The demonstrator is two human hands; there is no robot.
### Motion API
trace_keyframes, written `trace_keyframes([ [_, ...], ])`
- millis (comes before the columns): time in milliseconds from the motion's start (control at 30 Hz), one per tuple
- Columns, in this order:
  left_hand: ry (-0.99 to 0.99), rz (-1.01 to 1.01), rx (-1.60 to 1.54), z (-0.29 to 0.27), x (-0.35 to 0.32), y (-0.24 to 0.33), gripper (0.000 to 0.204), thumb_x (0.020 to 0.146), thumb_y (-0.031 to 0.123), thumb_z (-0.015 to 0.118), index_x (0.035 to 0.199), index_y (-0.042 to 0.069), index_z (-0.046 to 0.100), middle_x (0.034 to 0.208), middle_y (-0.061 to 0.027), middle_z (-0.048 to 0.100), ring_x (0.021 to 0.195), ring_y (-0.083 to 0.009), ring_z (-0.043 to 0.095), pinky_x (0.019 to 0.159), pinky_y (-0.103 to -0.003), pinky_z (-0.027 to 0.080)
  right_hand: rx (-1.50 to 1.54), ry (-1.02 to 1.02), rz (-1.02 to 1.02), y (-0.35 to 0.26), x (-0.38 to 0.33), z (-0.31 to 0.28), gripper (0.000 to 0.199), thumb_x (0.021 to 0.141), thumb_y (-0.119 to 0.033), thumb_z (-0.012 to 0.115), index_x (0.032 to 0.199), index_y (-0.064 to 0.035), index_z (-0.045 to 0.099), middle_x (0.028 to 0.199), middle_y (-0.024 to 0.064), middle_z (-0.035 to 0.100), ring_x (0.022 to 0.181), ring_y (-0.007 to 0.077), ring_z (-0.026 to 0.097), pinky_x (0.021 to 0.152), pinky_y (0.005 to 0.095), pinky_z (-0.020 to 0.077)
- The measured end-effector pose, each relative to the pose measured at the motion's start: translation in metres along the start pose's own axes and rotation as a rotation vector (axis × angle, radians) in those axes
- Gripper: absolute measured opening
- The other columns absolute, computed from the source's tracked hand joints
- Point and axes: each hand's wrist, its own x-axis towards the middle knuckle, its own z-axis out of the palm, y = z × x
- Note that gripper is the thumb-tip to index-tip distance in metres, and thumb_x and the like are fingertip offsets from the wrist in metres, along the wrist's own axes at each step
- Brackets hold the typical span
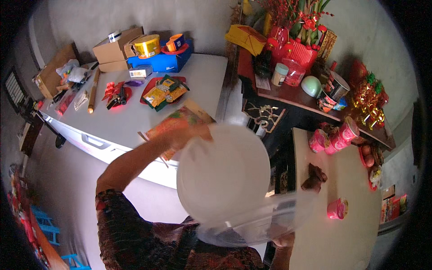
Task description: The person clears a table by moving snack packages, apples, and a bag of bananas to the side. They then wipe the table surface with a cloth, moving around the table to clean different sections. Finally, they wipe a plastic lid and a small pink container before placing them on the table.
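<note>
My left hand (191, 136), blurred by motion, is closed at the upper left rim of a round whitish lid (223, 173). The lid is tilted up and hides part of the fingers. An orange and green packet (173, 126) shows right behind that hand; whether the hand also grips it I cannot tell. Below the lid, a clear round plastic tub (256, 225) tilts in front of my body. My right hand (284, 240) is closed on the tub's lower right side, its fingers partly hidden by the plastic.
Ahead to the left, a white chest freezer (204, 81) bears a red tray of packets (165, 91), cartons (118, 51) and a blue box (164, 62). At right, a pale table (315, 238) carries pink cups (337, 208). A dark shelf (292, 96) behind it holds jars and decorations.
</note>
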Motion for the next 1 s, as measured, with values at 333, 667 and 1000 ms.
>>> trace_keyframes([
  [333, 0.867, -0.272, -0.443, -0.138, 0.043, 0.008, 0.075, 0.076, 0.048, 0.047, 0.139, 0.009, 0.033, 0.133, -0.0216, 0.044, 0.117, -0.0425, 0.048, 0.086, -0.065, 0.040, -0.654, -0.258, -0.677, -0.021, -0.008, 0.083, 0.044, 0.075, -0.013, 0.073, 0.116, -0.0094, 0.057, 0.089, 0.0083, 0.065, 0.064, 0.0191, 0.062, 0.051, 0.0289, 0.0536],
  [667, 1.256, -0.158, -0.731, -0.208, 0.199, -0.085, 0.090, 0.080, 0.054, 0.053, 0.144, 0.016, 0.002, 0.146, -0.0201, 0.019, 0.124, -0.0506, 0.034, 0.081, -0.075, 0.036, -1.362, 0.178, -0.603, 0.009, -0.051, 0.113, 0.025, 0.073, -0.022, 0.077, 0.086, -0.0062, 0.062, 0.070, 0.0073, 0.063, 0.060, 0.0166, 0.060, 0.046, 0.0269, 0.0442],
  [1000, 1.161, -0.073, -0.454, -0.269, 0.265, -0.141, 0.076, 0.083, 0.045, 0.054, 0.139, 0.013, 0.013, 0.141, -0.0181, 0.025, 0.120, -0.0439, 0.037, 0.083, -0.065, 0.038, -0.918, 0.418, -1.232, 0.024, -0.205, 0.095, 0.013, 0.089, -0.016, 0.059, 0.101, -0.0119, 0.058, 0.090, 0.0037, 0.060, 0.078, 0.0168, 0.057, 0.068, 0.0339, 0.0505],
])
